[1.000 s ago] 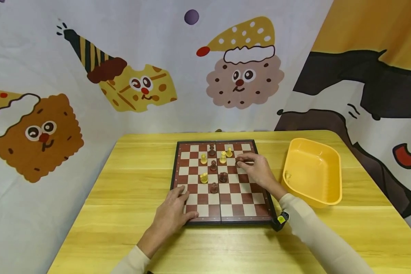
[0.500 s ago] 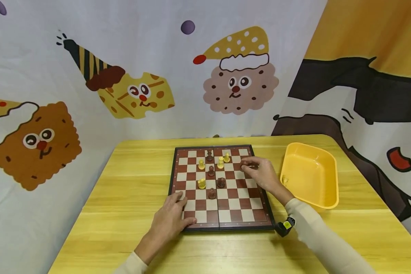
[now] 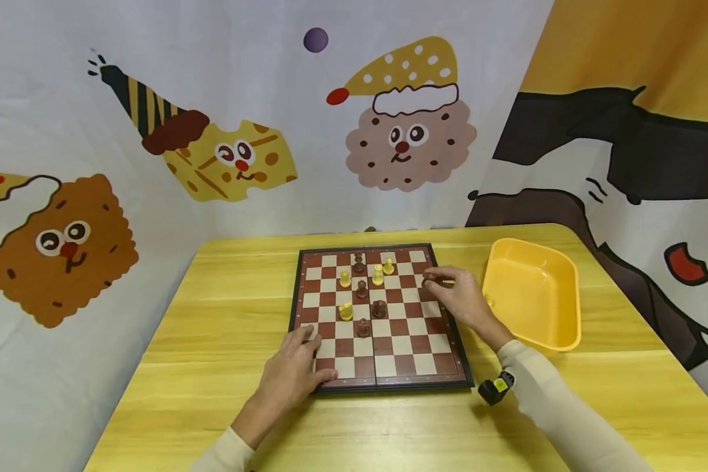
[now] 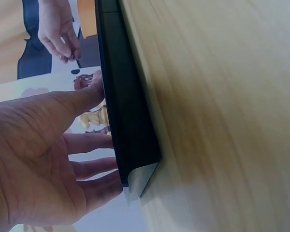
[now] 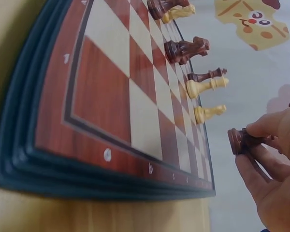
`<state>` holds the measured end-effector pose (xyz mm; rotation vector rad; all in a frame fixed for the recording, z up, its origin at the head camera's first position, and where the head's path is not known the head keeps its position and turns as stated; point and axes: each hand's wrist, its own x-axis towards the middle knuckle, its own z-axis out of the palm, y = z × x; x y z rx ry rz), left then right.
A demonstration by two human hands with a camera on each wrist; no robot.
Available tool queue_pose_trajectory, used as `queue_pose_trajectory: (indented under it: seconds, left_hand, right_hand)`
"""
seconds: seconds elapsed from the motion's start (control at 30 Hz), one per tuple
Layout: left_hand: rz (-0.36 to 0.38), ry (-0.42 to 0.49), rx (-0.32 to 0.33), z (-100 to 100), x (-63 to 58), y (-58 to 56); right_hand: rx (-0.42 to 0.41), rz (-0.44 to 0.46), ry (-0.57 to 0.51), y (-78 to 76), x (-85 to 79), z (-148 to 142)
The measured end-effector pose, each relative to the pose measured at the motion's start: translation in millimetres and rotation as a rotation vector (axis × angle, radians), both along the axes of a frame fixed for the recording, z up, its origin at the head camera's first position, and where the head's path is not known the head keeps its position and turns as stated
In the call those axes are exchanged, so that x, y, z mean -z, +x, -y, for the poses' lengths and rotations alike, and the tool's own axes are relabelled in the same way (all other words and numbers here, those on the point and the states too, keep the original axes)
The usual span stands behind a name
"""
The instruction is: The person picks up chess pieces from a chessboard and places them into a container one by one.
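The chessboard [image 3: 401, 357] lies unfolded on the table, with several dark brown and cream-yellow chess pieces on it. My right hand [image 3: 463, 298] pinches a dark brown chess piece [image 5: 238, 141] between thumb and fingers near the board's right edge. In the right wrist view its round base shows, while its top is hidden in the fingers. My left hand [image 3: 292, 367] rests on the near left corner of the board, fingers extended. Left of centre stand a yellow knight [image 3: 345, 311] and a dark knight [image 3: 379, 309]; farther back are a yellow rook [image 3: 378, 275] and a dark king [image 3: 358, 264].
A yellow plastic tub [image 3: 531, 295] stands right of the board, close to my right forearm, with a small pale piece [image 3: 489, 302] at its left side. The wooden table [image 3: 224, 295] reaches back to a curtain [image 3: 248, 85] printed with cartoon figures.
My right hand has moved right across the board with the dark chess piece, to near its right edge. My left hand has stayed on the corner. The head view has shifted slightly.
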<state>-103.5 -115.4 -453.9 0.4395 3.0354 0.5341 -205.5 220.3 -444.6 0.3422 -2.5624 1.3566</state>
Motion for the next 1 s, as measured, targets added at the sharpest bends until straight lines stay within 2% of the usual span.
queue_pose_trajectory:
  seconds: [0.37, 0.63, 0.9, 1.0]
  left_hand:
    - [-0.01, 0.002, -0.005, 0.9, 1.1, 2.8]
    - [-0.035, 0.015, 0.021, 2.5, 3.3, 4.1]
    - [-0.03, 0.029, 0.036, 1.1, 3.3, 3.4]
    - [-0.035, 0.024, 0.034, 0.5, 3.5, 3.8]
  right_hand:
    - [0.046, 0.0, 0.012, 7.4, -8.1, -15.0]
    - [0.054, -0.008, 0.034, 11.7, -7.2, -26.7]
    - [0.06, -0.059, 0.026, 15.3, -11.8, -40.9]
    - [0.068, -0.051, 0.04, 17.2, -10.6, -45.9]
